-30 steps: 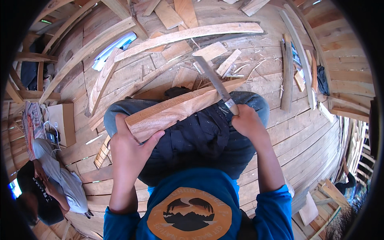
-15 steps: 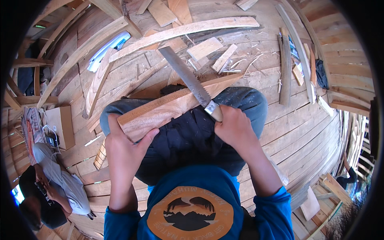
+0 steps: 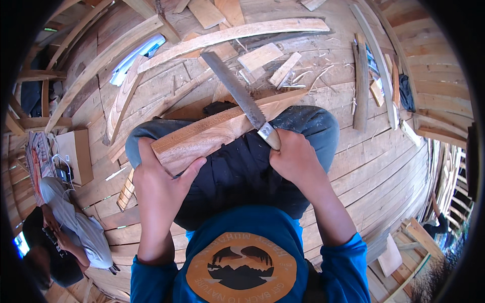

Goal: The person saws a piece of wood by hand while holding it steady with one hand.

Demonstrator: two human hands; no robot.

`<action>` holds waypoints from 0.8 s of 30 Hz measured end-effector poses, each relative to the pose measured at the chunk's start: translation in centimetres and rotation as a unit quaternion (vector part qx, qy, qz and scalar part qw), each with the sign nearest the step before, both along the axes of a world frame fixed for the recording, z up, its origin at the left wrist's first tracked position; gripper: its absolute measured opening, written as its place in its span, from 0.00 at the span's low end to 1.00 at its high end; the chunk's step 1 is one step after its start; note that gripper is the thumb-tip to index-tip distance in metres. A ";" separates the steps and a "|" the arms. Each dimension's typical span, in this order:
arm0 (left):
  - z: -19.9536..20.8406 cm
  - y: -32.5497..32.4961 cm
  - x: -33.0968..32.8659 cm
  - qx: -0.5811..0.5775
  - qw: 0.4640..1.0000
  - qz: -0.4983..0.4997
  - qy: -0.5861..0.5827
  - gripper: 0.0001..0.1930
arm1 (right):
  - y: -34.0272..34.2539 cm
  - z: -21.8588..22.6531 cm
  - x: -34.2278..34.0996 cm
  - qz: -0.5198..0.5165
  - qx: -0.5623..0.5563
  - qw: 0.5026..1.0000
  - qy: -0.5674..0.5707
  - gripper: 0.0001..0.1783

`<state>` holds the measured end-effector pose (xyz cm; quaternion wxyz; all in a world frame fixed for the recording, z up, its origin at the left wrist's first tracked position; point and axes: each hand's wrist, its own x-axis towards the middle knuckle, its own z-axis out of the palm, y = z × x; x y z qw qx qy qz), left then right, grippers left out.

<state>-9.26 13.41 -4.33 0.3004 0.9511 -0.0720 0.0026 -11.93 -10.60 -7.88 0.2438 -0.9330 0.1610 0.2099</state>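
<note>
My left hand (image 3: 160,179) grips the near left end of a thick tapered wooden block (image 3: 202,141), with the thumb on its front face and the fingers behind. The block slants across my lap, its thin end pointing to the far right over my right knee. My right hand (image 3: 294,156) is closed round the handle of a handsaw (image 3: 233,87). Its blade crosses over the block towards the far left, toothed edge facing right. Whether the blade touches the wood is unclear.
A long curved plank (image 3: 242,31) and several offcuts (image 3: 260,56) with shavings lie on the board floor ahead. A cardboard box (image 3: 78,156) stands at left, near a seated person (image 3: 60,237). Long timbers (image 3: 376,65) lie at right. Another person is partly visible at the far right.
The saw and the block have shifted very slightly, with the blade crossing a little further right along the block. Both hands keep their grip.
</note>
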 end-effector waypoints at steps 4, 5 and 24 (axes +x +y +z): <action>0.9 0.0 -0.8 0.004 1.000 0.006 0.022 0.36 | -4.1 -3.2 -0.1 -0.072 -0.057 0.996 0.009 0.10; 0.7 -0.2 -0.7 0.025 1.000 0.006 0.009 0.36 | -2.7 -2.4 0.2 -0.044 -0.040 0.998 0.000 0.11; 0.8 -0.5 -0.8 0.017 1.000 0.001 0.009 0.35 | -1.2 -0.5 0.5 0.003 -0.089 0.996 -0.022 0.08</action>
